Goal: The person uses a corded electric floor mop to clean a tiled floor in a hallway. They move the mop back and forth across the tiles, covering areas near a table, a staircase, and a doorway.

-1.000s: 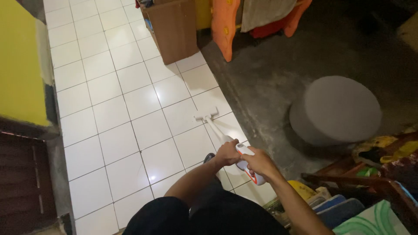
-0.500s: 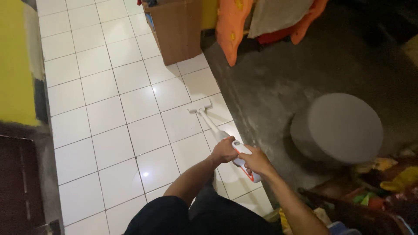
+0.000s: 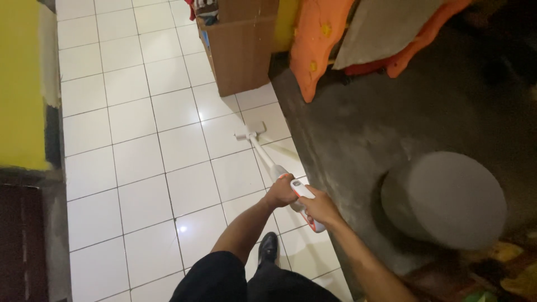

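I hold a white stick vacuum [image 3: 268,162] with orange trim in both hands. My left hand [image 3: 281,193] grips the body just above the tube. My right hand [image 3: 317,208] is wrapped around the rear handle. The slim tube runs forward and left to the small floor head [image 3: 249,132], which rests on the white tiled floor [image 3: 140,151] near the edge of the grey concrete floor [image 3: 363,123]. My dark shoe [image 3: 268,248] shows on the tiles below my arms.
A brown cardboard box [image 3: 239,47] stands ahead of the floor head. Orange cushions [image 3: 319,42] lean behind it. A round grey cushion [image 3: 447,198] lies on the concrete at right. A yellow wall [image 3: 22,84] and dark wooden door [image 3: 25,240] border the left.
The vacuum's floor head has slid forward across the tiles towards the cardboard box, and my view and body have moved ahead with it. Both hands keep their grip.
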